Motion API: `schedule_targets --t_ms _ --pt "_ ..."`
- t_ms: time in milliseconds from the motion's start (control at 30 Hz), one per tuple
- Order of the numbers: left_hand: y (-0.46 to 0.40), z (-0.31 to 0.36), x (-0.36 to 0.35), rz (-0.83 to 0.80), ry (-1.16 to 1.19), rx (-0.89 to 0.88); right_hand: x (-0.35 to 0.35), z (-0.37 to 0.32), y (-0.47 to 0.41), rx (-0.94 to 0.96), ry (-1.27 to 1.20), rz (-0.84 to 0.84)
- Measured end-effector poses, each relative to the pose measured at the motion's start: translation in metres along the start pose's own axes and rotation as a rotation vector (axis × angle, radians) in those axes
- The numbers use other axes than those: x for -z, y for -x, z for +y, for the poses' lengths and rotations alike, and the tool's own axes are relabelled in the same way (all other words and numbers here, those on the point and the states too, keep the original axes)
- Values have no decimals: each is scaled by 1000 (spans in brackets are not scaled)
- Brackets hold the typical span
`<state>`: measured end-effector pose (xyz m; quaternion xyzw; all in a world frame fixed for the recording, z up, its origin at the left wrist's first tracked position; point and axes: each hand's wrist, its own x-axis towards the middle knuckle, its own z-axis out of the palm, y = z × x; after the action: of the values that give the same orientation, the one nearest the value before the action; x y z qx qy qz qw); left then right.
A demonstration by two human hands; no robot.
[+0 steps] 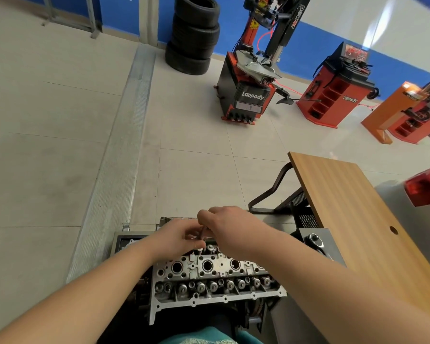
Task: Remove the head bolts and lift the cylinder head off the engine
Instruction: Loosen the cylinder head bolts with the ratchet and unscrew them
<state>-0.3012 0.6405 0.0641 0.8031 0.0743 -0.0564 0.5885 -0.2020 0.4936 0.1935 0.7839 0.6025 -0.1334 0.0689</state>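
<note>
Looking down from head height, we see the tiled workshop floor [60, 145] spreading beyond the cylinder head [209, 276], our landmark, which sits low in the middle of the view on top of the engine [139, 291]. Beyond the cylinder head and to its right stand a red-and-black tyre changer [248, 95] and a red wheel balancer [333, 93]; beyond it and slightly left rises a stack of tyres [194, 36]. Just right of the cylinder head lies a wooden table top [353, 214], and between the two rests a ratchet handle [317, 240]. The cylinder head faces upward, with round bores along its middle and a row of valve springs on its near side. Above its far edge our hands meet: the left hand [176, 234] and the right hand [231, 224] both pinch a thin metal head bolt [203, 233], held upright between curled fingers.
</note>
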Motion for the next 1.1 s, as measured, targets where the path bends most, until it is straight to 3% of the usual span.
schedule_targets --t_ms 167,267,367,433,600,767,833,967,1100 --pt "-11 17 16 -100 -6 32 5 10 4 59 -17 -14" --pt "-14 21 19 -103 19 28 6 2 0 -121 -63 72" --pt "-13 21 17 -66 69 41 2 -6 -8 -294 69 68" --pt "-9 18 13 -16 118 46 0 -13 -7 -252 84 43" --pt "0 12 9 69 146 21 6 -8 3 89 69 -21" --pt "4 22 8 -6 47 -2 9 2 9 84 -27 -1" --pt "4 25 6 14 1 -7 9 -3 11 33 -103 29" --pt "3 22 1 123 -9 -12 8 -11 3 -328 -39 9" --pt "7 18 -5 187 70 -5 1 -15 0 -307 41 -4"
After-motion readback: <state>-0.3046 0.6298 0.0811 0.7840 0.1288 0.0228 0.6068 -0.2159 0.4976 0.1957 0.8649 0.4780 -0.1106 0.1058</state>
